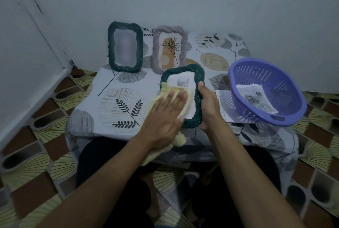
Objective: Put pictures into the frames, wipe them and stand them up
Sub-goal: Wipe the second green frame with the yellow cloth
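Mid-picture, left grip (pixel 165 112) lies flat on the cloth (pixel 165 89); right grip (pixel 206 106) clasps the green frame (pixel 183 68); hard rubbing could wrench it loose.

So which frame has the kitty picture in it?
The dark green frame that the right hand grips and the left hand presses the yellow cloth on. Standing behind, the mauve frame shows a plant; the other green frame has a blurred picture.

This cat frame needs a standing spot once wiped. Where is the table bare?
Bare table lies at the back right, between the lilac frame and the purple basket, and across the front left, before the dark green frame and beside the left hand. The right edge is crowded: basket on loose papers.
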The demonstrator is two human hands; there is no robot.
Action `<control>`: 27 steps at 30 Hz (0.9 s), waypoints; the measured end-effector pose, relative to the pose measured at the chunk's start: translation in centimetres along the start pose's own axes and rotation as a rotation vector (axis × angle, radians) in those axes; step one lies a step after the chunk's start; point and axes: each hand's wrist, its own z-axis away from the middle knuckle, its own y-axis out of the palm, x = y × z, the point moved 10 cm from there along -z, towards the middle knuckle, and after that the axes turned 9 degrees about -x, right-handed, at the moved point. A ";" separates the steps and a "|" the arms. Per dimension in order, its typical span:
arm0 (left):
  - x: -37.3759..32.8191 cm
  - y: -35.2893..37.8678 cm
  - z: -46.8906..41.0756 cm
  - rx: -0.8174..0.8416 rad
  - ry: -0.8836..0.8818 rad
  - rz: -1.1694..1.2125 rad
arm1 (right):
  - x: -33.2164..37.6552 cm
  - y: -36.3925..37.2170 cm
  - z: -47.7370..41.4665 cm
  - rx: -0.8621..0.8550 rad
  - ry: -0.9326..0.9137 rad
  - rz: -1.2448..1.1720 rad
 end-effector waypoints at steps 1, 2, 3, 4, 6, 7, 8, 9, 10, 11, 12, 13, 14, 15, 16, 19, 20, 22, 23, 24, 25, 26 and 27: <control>1.4 -0.2 -0.2 -0.016 -0.077 -0.032 | -0.2 0.1 0.0 0.026 0.023 -0.002; 2.8 -0.6 -0.4 -0.031 -0.160 -0.044 | -0.3 0.3 0.1 0.067 0.050 0.007; 4.0 -1.0 -0.7 -0.049 -0.234 -0.037 | -0.4 0.5 0.2 0.108 0.083 0.031; 5.0 -1.7 -0.9 -0.075 -0.293 -0.010 | -0.5 0.7 0.4 0.151 0.122 0.067; 6.3 -3.1 -1.7 -0.143 -0.371 0.097 | -1.0 1.0 0.8 0.239 0.213 0.122; 6.7 -4.0 -2.2 -0.178 -0.386 0.162 | -1.2 1.0 1.0 0.270 0.245 0.140; 6.9 -4.8 -2.7 -0.206 -0.387 0.219 | -1.2 1.1 1.2 0.294 0.266 0.157; 6.9 -5.5 -3.0 -0.224 -0.378 0.260 | -1.1 1.1 1.3 0.314 0.282 0.168; 6.9 -6.0 -3.1 -0.235 -0.375 0.281 | -1.0 1.2 1.5 0.338 0.301 0.168; 7.1 -6.2 -3.1 -0.239 -0.393 0.287 | -1.0 1.1 1.6 0.349 0.319 0.162; 7.4 -6.2 -2.9 -0.241 -0.433 0.288 | -1.0 1.1 1.8 0.349 0.335 0.162; 7.7 -6.4 -2.7 -0.252 -0.479 0.288 | -1.0 1.1 1.9 0.343 0.346 0.167; 8.0 -6.6 -2.5 -0.272 -0.528 0.281 | -1.0 1.1 2.1 0.337 0.351 0.167; 8.4 -6.8 -2.2 -0.296 -0.582 0.270 | -1.0 1.1 2.1 0.325 0.348 0.157; 8.9 -7.0 -1.9 -0.325 -0.638 0.256 | -0.9 1.1 2.1 0.312 0.336 0.127; 10.9 -7.5 -0.7 -0.411 -0.855 0.246 | 0.5 1.4 2.0 0.275 0.242 -0.064; 11.6 -7.4 -0.2 -0.438 -0.933 0.264 | 0.9 1.5 1.9 0.263 0.198 -0.138; 12.2 -7.5 0.8 -0.512 -1.050 0.287 | 1.2 1.7 2.0 0.239 0.123 -0.233; 12.3 -7.7 1.2 -0.558 -1.084 0.292 | 0.9 1.9 2.1 0.224 0.097 -0.231; 12.1 -7.9 1.4 -0.601 -1.096 0.297 | 0.5 2.0 2.3 0.196 0.073 -0.207; 11.8 -8.1 1.3 -0.627 -1.085 0.300 | 0.1 2.1 2.3 0.159 0.046 -0.179; 11.3 -8.0 1.1 -0.630 -1.050 0.301 | 0.0 1.8 2.2 0.097 0.011 -0.160; 10.5 -7.8 0.7 -0.599 -0.992 0.302 | 0.3 1.3 2.0 0.031 -0.034 -0.134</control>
